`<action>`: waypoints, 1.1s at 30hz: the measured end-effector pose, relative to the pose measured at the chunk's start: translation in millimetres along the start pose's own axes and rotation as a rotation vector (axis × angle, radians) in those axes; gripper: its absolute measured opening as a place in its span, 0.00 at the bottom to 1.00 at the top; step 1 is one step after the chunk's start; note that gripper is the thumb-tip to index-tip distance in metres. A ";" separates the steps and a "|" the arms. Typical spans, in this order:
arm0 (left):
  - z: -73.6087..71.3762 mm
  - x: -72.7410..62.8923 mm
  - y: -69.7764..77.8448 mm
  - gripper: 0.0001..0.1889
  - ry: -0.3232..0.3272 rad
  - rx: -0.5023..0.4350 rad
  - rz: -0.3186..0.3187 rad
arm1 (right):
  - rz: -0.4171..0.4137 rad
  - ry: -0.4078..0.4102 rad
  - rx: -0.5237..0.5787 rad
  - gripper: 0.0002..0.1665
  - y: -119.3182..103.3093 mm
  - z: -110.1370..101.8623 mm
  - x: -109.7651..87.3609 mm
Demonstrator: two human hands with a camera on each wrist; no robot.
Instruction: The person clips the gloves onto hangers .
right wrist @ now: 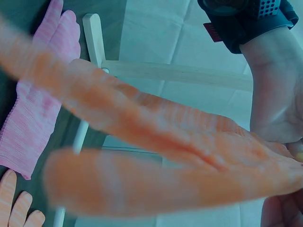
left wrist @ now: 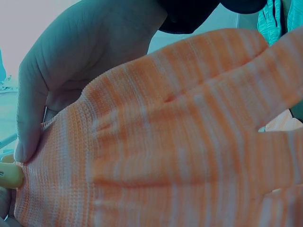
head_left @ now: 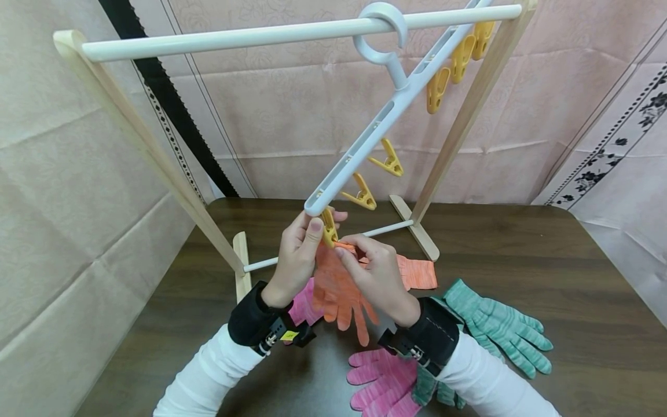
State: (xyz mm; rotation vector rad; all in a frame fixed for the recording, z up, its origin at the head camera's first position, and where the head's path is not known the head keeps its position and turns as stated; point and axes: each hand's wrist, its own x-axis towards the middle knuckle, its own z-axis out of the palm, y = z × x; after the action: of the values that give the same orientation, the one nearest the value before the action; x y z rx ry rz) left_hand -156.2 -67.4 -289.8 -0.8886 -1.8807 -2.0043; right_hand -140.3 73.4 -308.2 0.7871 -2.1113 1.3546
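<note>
Nearest us, below and to the right of the blue hanger (head_left: 400, 95), a pink glove (head_left: 383, 382) and green gloves (head_left: 502, 327) lie on the brown table (head_left: 521, 243). Just under the hanger's near end we see the orange glove (head_left: 339, 284), its knit streaked with paler bands, its ribbed cuff upward and its fingers dangling. The right hand (head_left: 379, 272) pinches that cuff between thumb and finger. The left hand (head_left: 298, 252) grips a yellow clip (head_left: 328, 227) at the hanger's near end; the clip's tip meets the cuff's edge, though we cannot tell whether it bites. Beneath the hanger lie another orange glove (head_left: 419, 273) and another pink one. Farther along the hanger hang more yellow clips, and above its bar its hook loops over a white rod (head_left: 234, 38). Behind the hanger we see pale pink cloth (head_left: 292, 110).
</note>
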 end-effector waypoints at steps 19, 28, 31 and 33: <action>-0.6 -0.4 0.9 0.31 0.003 -0.029 -0.012 | -0.119 0.114 0.016 0.05 -1.0 6.2 3.9; -2.3 -4.3 0.9 0.34 0.031 -0.081 -0.066 | -0.099 0.074 0.077 0.07 -1.7 7.1 4.8; -3.3 -5.7 0.3 0.35 0.056 -0.082 -0.067 | -0.086 0.063 0.083 0.08 -2.4 6.8 4.0; -4.3 -6.3 0.4 0.36 0.073 -0.082 -0.067 | -0.074 0.055 0.092 0.08 -2.4 6.8 3.6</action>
State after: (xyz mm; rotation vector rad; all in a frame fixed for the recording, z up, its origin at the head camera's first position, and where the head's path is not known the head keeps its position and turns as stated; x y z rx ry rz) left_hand -152.1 -73.0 -293.1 -0.7715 -1.8231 -2.1372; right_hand -141.8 65.6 -306.8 0.8469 -1.9705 1.4256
